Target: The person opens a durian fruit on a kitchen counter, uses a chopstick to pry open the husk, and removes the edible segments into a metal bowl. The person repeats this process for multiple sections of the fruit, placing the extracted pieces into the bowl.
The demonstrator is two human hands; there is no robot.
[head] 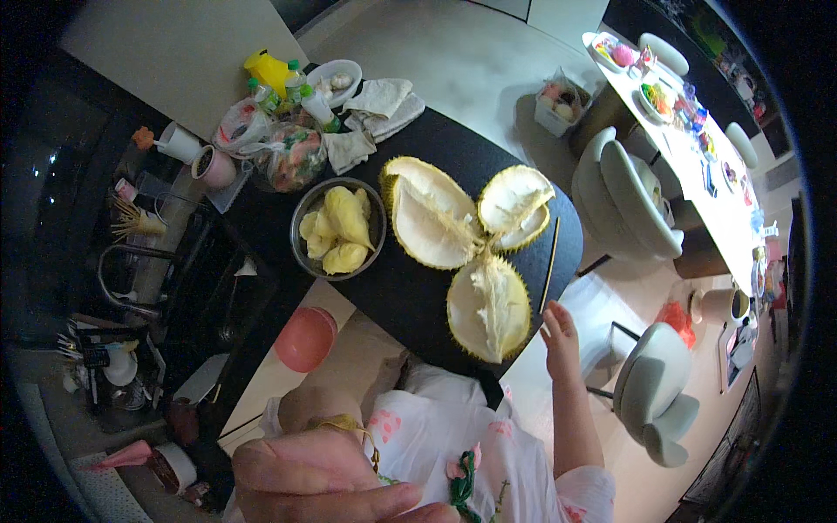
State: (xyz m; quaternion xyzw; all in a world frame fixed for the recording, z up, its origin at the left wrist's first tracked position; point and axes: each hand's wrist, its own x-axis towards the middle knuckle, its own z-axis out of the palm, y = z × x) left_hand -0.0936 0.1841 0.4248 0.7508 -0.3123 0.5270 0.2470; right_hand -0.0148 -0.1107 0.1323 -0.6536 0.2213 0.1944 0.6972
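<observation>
An opened durian husk point(431, 216), spiny outside and pale inside, lies spread in several joined sections on a black countertop point(418, 307). Left of it, a round metal bowl point(297, 252) holds yellow durian flesh point(348, 216). A thin wooden chopstick or stick point(550, 261) lies right of the husk. My right hand point(561, 327) is at the counter's right edge, just below the stick's end, fingers apart and holding nothing. Close to the camera at the bottom is my left hand point(314, 477), a cord bracelet at its wrist, fingers extended and partly cut off; nothing shows in it.
Folded cloths point(386, 108), bottles point(317, 104), a white bowl point(353, 72) and a filled plastic bag point(294, 157) crowd the counter's far end. A pink bowl point(306, 340) stands at lower left, near the sink faucet point(108, 281). Grey chairs point(654, 379) and a laden table point(693, 157) are at right.
</observation>
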